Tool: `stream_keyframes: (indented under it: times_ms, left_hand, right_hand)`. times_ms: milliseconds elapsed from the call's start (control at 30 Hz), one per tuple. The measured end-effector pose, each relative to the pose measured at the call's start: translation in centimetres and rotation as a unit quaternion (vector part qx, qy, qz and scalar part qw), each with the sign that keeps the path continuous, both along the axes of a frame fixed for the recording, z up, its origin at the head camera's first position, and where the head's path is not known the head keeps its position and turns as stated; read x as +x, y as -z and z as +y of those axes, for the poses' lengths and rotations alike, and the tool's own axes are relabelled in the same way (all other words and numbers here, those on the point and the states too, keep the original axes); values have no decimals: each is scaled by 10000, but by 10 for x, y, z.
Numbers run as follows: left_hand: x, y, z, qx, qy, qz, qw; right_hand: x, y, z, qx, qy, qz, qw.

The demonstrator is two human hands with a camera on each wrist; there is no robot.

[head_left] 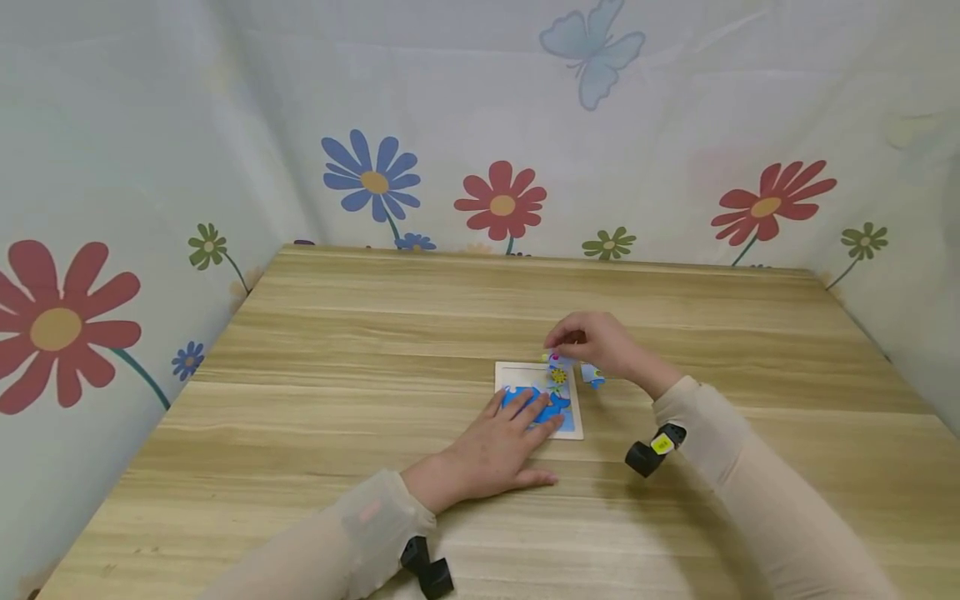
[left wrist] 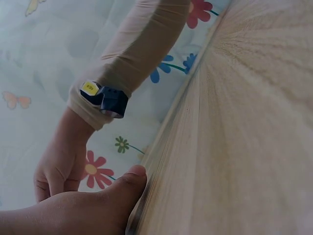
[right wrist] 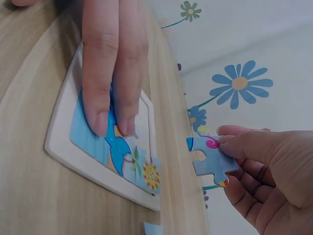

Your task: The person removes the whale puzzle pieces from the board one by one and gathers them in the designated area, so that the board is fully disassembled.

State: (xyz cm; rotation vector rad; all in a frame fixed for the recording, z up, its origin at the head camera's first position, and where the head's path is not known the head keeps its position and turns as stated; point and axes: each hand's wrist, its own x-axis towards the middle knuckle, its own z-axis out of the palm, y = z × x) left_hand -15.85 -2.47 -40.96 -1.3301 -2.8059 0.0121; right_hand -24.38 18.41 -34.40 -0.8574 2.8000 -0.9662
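Note:
My right hand (head_left: pixel 600 342) pinches a light blue jigsaw piece (right wrist: pixel 211 155) with a pink swirl between thumb and forefinger. It is held above the far edge of a white-framed puzzle board (head_left: pixel 510 367). On the near part of that board rests my left hand (head_left: pixel 498 450), fingers spread flat across the blue fitted pieces (right wrist: pixel 117 149). A piece with a yellow sun (right wrist: pixel 151 176) lies at the board's right side. In the left wrist view the back of the left hand (left wrist: pixel 78 213) hides the board.
Another loose blue puzzle piece (head_left: pixel 592 375) lies on the wooden table (head_left: pixel 360 333) just right of the board. A flower-printed curtain (head_left: pixel 450 100) rises behind the table and along its sides. Each sleeve carries a black wrist camera (head_left: pixel 652 450).

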Motion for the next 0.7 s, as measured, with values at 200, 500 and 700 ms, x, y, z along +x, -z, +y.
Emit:
stream_keyframes:
  times_ms: [200,500,700]
  left_hand:
    - [2,-3,1,-25,-22,-22,10000]
    - [2,-5,1,25,-16,-20,10000]
    - [3,-5,1,47,-13,12,10000]
  right_hand:
    - [0,-8,12,117,71,-139,9998]
    - [-2,-9,30,361,55,-273,9990]
    - [-2,-9,40,398,119,-399,9983]
